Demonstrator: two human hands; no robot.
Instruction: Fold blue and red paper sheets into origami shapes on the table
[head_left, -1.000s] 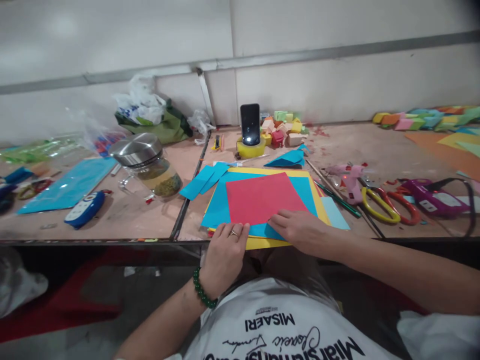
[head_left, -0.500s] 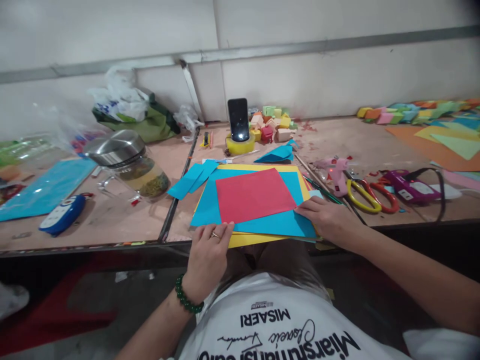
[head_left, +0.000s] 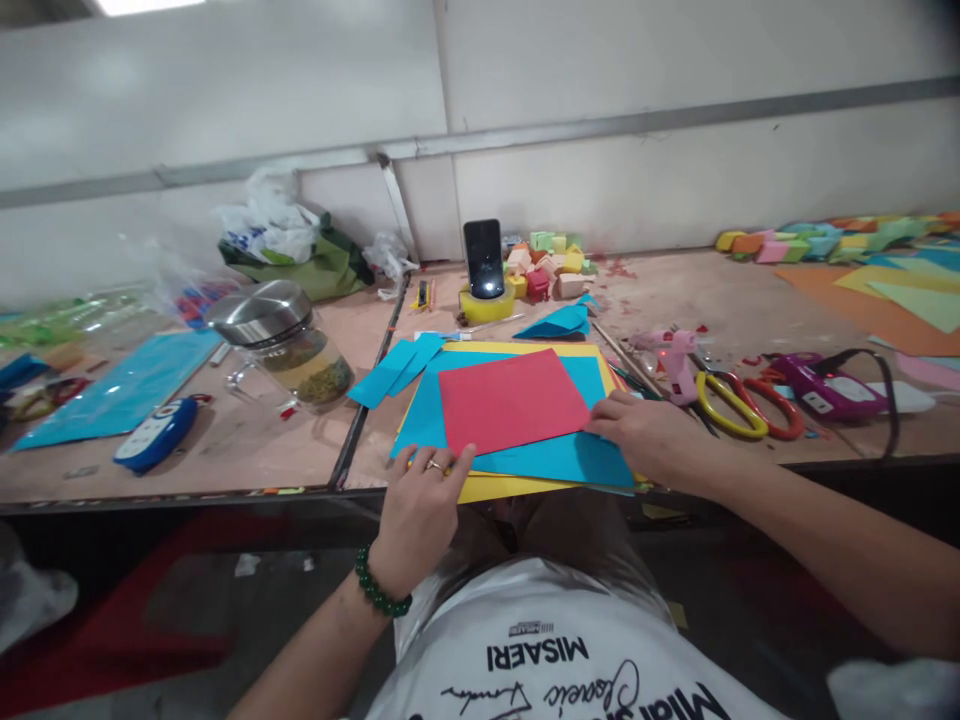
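Left hand [head_left: 420, 500] lies flat, fingers together, on the near edge of the paper stack at lower centre of the desk [head_left: 262, 450]; right hand [head_left: 645, 440] presses fingertips on the red sheet [head_left: 510, 400], covering its right corner. Blue sheet [head_left: 592, 460] and yellow sheet [head_left: 510, 487] show only as borders beneath. The shirt reads "MISAERI", upside down.

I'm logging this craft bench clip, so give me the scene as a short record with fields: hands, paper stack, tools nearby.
left hand: fingers flat on the near left corner of the paper stack
right hand: fingers on the right corner of the red sheet
red sheet: on top, lying flat
blue sheet: under the red
yellow sheet: bottom of the stack
scissors: right of the stack
glue gun: beside the scissors
glass jar: left of the stack
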